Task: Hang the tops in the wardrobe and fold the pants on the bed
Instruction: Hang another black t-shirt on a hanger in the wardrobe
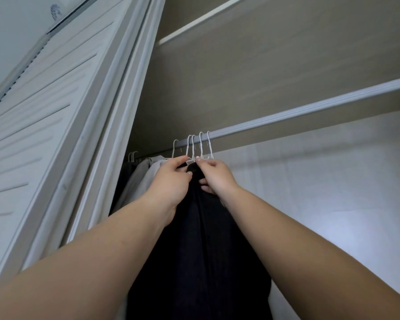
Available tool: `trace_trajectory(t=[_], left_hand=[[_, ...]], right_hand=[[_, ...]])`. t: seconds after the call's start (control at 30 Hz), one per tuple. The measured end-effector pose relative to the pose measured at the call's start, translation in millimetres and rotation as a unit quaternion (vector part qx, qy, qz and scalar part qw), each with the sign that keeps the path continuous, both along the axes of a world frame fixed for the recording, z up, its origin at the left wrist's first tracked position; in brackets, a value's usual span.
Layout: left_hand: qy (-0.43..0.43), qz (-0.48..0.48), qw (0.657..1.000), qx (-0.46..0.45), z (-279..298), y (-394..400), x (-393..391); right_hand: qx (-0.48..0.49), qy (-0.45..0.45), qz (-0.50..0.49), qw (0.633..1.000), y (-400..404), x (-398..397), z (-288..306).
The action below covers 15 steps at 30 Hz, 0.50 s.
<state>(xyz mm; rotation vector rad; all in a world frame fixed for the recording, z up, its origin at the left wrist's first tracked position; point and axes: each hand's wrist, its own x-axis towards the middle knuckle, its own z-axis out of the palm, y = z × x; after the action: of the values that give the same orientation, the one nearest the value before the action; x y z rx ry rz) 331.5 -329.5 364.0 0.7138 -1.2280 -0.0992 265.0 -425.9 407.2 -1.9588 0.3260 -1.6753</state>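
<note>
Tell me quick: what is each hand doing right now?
Left hand: pinching the collar of the black top under the hangers.
Right hand: pinching the same collar.

1. a pale ribbed rail [298, 113] ran across the wardrobe, rising toward the right.
2. five white wire hanger hooks [201, 144] sat close together over the rail near its left end.
3. a black top [194, 250] hung below those hooks.
4. left of the hooks, grey garments [146, 174] hung from the rail, beside more hooks [132, 155].
</note>
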Motion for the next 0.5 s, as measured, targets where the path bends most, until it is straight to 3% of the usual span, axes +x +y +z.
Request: trace_trajectory(t=[0.23, 0.5], left_hand=[[-0.04, 0.073, 0.996, 0.004, -20.9, 1.1, 3.9], [0.013, 0.048, 0.996, 0.081, -92.3, 48.0, -10.6]], right_hand=[[-0.04, -0.006, 0.014, 0.999, 8.8, -58.3, -49.9], [-0.007, 0.059, 0.073, 0.996, 52.5, -109.7, -144.9]])
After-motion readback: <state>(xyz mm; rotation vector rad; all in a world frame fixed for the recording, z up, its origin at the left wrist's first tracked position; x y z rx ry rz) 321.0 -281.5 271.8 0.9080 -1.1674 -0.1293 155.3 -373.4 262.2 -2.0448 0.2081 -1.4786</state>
